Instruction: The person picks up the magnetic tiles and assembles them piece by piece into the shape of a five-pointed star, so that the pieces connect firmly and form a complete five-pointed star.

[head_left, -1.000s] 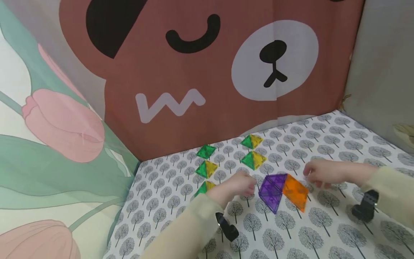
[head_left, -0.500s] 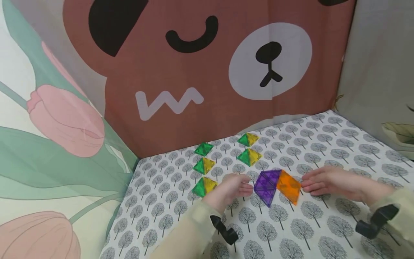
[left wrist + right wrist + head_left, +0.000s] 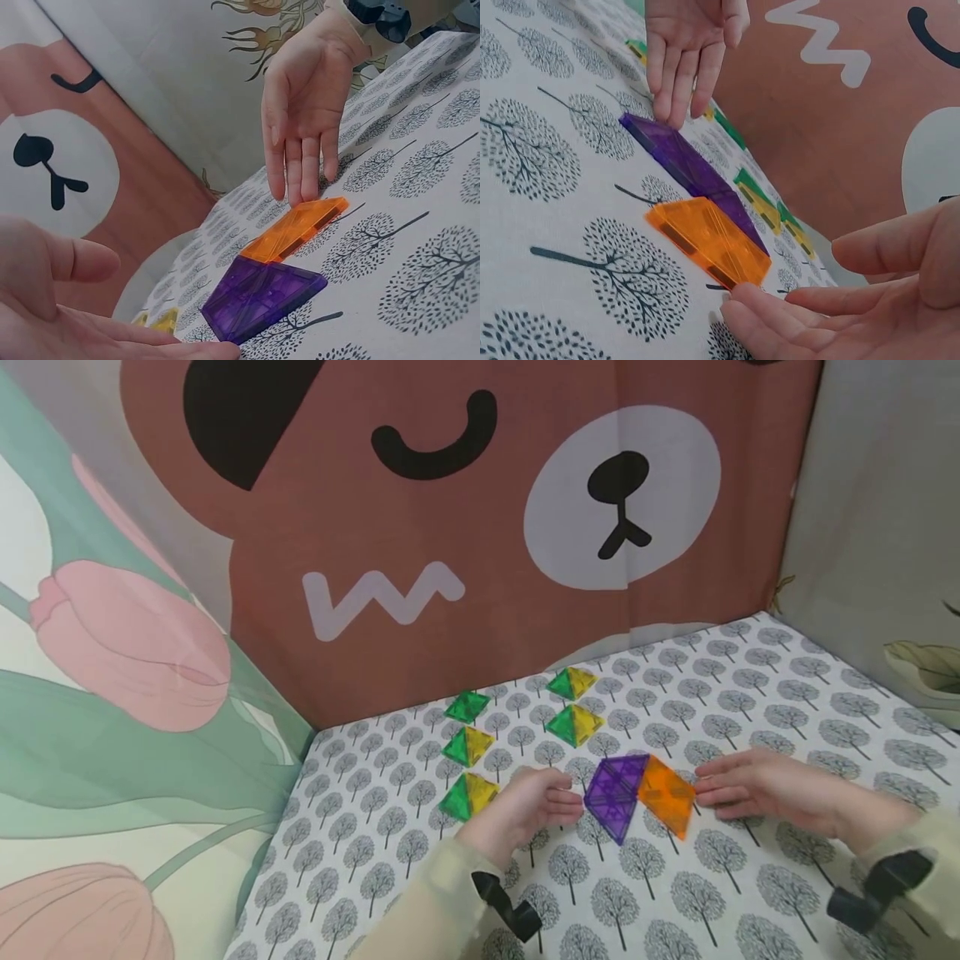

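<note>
- A white cloth (image 3: 746, 893) printed with grey-black trees covers the surface, reaching back to the hangings.
- Behind it hangs a brown bear print (image 3: 330, 518) with a pale muzzle and a zigzag mark; its lower edge meets the cloth.
- A tulip print (image 3: 135, 647) in pink and green stands along the left, a grey hanging (image 3: 873, 527) along the right.
- Near the bear lie green and yellow tiles (image 3: 574, 725), grouped as three diamonds on the left, the farthest all green, and two on the right.
- Closer in, the purple piece (image 3: 615, 795) and the orange piece (image 3: 667, 795) lie flat on the cloth between the hands, joined edge to edge.
- The left hand (image 3: 521, 814) has its fingers extended, thumb apart, tips at the purple corner, seemingly touching; it grips nothing.
- The right hand (image 3: 772, 789) faces it, palm inward, fingers straight, thumb spread, tips against the orange corner, likewise gripping nothing.
- Both forearms come in low, in pale sleeves (image 3: 431, 902) with black wrist mounts (image 3: 881, 893).
</note>
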The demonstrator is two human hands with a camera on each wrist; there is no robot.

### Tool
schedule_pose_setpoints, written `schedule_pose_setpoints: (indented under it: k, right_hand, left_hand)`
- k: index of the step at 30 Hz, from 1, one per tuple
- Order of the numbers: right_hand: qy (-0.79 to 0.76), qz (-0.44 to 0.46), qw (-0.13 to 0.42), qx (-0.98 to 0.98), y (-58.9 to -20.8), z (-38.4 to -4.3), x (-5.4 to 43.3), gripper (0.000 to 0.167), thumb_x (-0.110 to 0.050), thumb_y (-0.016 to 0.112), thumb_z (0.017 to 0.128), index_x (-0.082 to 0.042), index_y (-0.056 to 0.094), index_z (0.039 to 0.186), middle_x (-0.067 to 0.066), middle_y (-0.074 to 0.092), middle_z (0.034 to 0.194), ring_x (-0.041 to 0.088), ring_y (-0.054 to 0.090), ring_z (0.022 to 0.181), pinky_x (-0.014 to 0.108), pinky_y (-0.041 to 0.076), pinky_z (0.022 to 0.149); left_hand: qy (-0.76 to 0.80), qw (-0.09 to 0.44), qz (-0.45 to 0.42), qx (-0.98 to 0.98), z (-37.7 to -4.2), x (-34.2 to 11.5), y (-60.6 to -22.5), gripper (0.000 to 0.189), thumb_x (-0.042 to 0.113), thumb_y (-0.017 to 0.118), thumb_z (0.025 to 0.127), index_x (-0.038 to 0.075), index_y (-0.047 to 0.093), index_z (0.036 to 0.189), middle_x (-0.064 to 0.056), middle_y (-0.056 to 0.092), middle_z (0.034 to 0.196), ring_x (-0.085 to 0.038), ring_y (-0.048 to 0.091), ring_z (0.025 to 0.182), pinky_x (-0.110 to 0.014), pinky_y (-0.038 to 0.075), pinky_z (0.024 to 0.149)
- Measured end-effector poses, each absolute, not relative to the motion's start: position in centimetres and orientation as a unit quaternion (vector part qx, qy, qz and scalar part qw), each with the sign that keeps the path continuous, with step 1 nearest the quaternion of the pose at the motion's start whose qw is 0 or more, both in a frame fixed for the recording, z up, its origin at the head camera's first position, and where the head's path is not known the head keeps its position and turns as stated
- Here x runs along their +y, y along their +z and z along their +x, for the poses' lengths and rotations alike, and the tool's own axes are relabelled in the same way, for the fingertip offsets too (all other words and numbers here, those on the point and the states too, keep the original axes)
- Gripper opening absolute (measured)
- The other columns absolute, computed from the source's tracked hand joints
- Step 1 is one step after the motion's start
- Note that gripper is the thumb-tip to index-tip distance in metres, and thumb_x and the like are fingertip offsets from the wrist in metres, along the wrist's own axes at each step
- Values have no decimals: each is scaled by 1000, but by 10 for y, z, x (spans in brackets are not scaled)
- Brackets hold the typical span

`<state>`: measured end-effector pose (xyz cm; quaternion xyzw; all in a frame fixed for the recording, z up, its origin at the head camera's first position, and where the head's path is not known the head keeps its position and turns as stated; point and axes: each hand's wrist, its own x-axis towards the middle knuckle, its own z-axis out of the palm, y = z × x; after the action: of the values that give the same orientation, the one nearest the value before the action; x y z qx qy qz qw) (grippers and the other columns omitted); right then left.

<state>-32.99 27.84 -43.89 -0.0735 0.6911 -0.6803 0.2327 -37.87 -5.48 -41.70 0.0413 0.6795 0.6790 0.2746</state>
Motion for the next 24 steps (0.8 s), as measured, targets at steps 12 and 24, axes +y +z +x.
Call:
schedule_pose_setpoints:
  k: [12,24]
  right_hand:
    - [-703,-60,238,668,-447,-333,280,60,-13,51,102,23,23,142,25,57,131,33,61,113,50,51,94]
    - [-721,-5,229,654,-457,-337,280,57,-17,49,104,20,27,142,14,64,123,28,65,106,50,54,89]
  left_hand:
    - [712,273,7,647,-378,-58,-421,46,12,50,98,-18,42,132,-34,61,113,-45,62,106,-51,55,86]
    - [738,242,-20,630,-379,-53,-430,38,5,49,95,-16,47,126,-33,64,106,-44,66,97,-47,57,83]
